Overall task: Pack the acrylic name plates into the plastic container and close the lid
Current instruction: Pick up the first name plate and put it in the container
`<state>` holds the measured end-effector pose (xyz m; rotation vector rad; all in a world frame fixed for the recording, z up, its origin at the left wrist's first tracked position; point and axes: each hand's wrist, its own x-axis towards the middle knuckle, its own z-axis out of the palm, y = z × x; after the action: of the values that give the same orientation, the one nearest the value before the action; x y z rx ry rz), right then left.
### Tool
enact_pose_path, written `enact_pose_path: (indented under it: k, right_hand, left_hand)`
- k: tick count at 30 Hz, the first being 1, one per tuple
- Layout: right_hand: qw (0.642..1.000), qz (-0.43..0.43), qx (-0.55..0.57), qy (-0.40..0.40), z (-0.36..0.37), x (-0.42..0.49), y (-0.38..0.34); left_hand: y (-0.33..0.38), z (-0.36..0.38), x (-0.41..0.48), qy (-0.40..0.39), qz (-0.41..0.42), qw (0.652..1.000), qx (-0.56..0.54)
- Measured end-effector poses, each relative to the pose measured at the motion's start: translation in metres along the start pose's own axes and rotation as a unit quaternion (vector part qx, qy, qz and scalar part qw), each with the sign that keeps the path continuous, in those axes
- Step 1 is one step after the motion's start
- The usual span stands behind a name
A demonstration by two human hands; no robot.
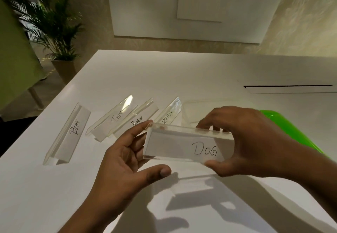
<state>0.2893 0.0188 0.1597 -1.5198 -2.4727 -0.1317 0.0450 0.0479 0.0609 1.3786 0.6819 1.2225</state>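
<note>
White rectangular table (200, 72): most of the view is taken up by it. A potted green palm (54, 23) is seen on the floor beyond its far left corner.

Bright green glossy plastic piece (273, 118): lying on the table at right, largely hidden behind the right wrist.

Clear shallow plastic container (187, 110): set on the table just beyond the hands, beside the green piece; only its rim is faintly made out.

Right hand (251, 141): clamped on the clear acrylic name plate marked DOG (182, 145), fingers over the top edge, thumb under the bottom edge. The plate is held above the table, in front of the container.

Left hand (124, 156): spread loosely, fingertips touching the plate's left end, thumb free.

Four clear acrylic name plates are laid on the table at left: BEAR (70, 134) apart from the rest; TIGER (113, 118), PENGUIN (136, 119) and ZEBRA (168, 114) close together.
</note>
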Motion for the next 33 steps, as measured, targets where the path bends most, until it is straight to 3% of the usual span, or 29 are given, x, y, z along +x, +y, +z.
enact_pose_path:
  k: [3,5,8,12,14,20,33]
  right_hand:
    - [0.999,0.002,-0.040,0.029,-0.009,0.007,0.013]
    - [0.997,0.010,-0.064,0.038,-0.016,0.014,0.030]
    - [0.994,0.043,-0.099,0.028,-0.017,0.025,0.063]
    - [0.989,0.069,-0.133,-0.007,0.001,0.037,0.104]
    - [0.987,0.077,-0.137,-0.029,0.013,0.041,0.119]
    - [0.982,0.078,-0.152,-0.082,0.050,0.052,0.144]
    - [0.963,0.047,-0.201,-0.176,0.094,0.071,0.159]
  left_hand:
    - [-0.010,-0.008,0.001,0.009,-0.004,0.999,0.044]
    - [-0.021,-0.019,-0.001,0.016,-0.022,0.982,0.188]
    - [-0.044,-0.037,-0.009,0.028,-0.063,0.908,0.413]
    - [-0.070,-0.049,-0.023,0.011,-0.090,0.820,0.565]
    - [-0.075,-0.052,-0.024,0.005,-0.089,0.800,0.593]
    - [-0.076,-0.053,-0.023,0.012,-0.097,0.784,0.614]
    - [-0.070,-0.049,-0.022,0.013,-0.111,0.789,0.604]
